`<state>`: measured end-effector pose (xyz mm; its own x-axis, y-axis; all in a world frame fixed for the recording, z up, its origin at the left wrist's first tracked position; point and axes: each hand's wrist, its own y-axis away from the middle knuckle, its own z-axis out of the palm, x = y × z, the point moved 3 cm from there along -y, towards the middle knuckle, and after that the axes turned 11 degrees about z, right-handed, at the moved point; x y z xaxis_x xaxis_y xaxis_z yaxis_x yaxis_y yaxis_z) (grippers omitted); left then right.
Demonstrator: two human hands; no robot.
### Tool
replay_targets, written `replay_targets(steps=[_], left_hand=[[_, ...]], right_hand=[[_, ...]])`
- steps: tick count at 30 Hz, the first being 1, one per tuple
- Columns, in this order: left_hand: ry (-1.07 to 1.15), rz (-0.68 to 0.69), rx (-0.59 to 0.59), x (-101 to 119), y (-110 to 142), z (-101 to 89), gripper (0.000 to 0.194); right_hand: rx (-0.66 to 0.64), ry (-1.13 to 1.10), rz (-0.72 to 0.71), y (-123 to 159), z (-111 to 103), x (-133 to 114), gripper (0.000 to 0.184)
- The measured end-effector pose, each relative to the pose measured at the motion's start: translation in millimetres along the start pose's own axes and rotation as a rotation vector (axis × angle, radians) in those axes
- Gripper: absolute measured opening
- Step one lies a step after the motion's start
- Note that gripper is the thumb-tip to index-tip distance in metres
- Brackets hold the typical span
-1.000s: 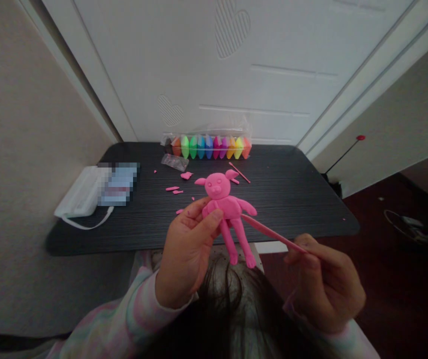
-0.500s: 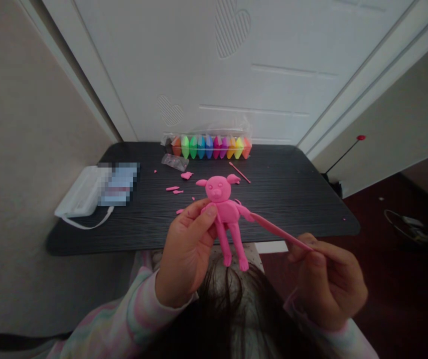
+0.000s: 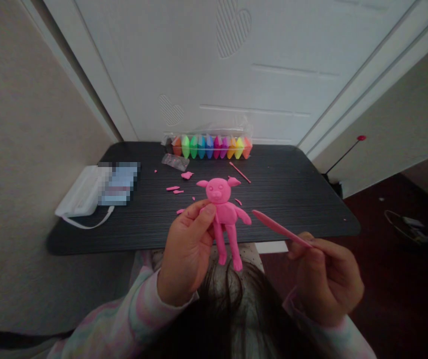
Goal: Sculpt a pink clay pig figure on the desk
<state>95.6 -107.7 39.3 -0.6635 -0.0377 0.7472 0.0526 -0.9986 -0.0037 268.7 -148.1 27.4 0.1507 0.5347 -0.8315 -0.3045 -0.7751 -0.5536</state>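
Note:
My left hand [image 3: 186, 249] is closed on a pink clay figure [image 3: 223, 214] with a pig-like head, two arms and two long legs. It pinches the figure at its left arm and holds it upright above the near edge of the black table [image 3: 292, 199]. My right hand [image 3: 328, 279] is closed on a thin pink modelling tool [image 3: 279, 228]. The tool's tip points left and stands a little apart from the figure's right arm.
A clear pack of coloured clay pieces [image 3: 210, 146] stands at the table's back edge. Small pink clay scraps [image 3: 178, 189] and a second pink stick [image 3: 239, 172] lie behind the figure. A white pouch with a strap [image 3: 86, 192] rests at the left. Dark hair [image 3: 232, 309] fills the bottom centre.
The tool's tip touched the figure's right side before; it has drawn back to the right and is clear of it. The figure has turned slightly and sits a little lower.

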Motion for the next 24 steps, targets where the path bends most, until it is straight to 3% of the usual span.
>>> replay_targets(steps=[6, 10, 17, 24], left_hand=[[0.007, 0.063, 0.065, -3.2, -4.1, -2.6, 0.012], [0.075, 0.035, 0.116, -6.9, -6.3, -5.4, 0.013], [0.057, -0.045, 0.065, -7.1, -5.0, -3.6, 0.012], [0.029, -0.009, 0.095, -6.9, -4.7, -4.9, 0.015]], right_hand=[[-0.005, -0.009, -0.006, 0.7, 0.9, 2.0, 0.022], [0.003, 0.017, 0.014, 1.7, -0.2, 3.0, 0.022], [0.02, 0.084, 0.034, 2.9, -3.2, 6.9, 0.018], [0.047, 0.152, 0.071, 3.2, -3.8, 8.3, 0.016]])
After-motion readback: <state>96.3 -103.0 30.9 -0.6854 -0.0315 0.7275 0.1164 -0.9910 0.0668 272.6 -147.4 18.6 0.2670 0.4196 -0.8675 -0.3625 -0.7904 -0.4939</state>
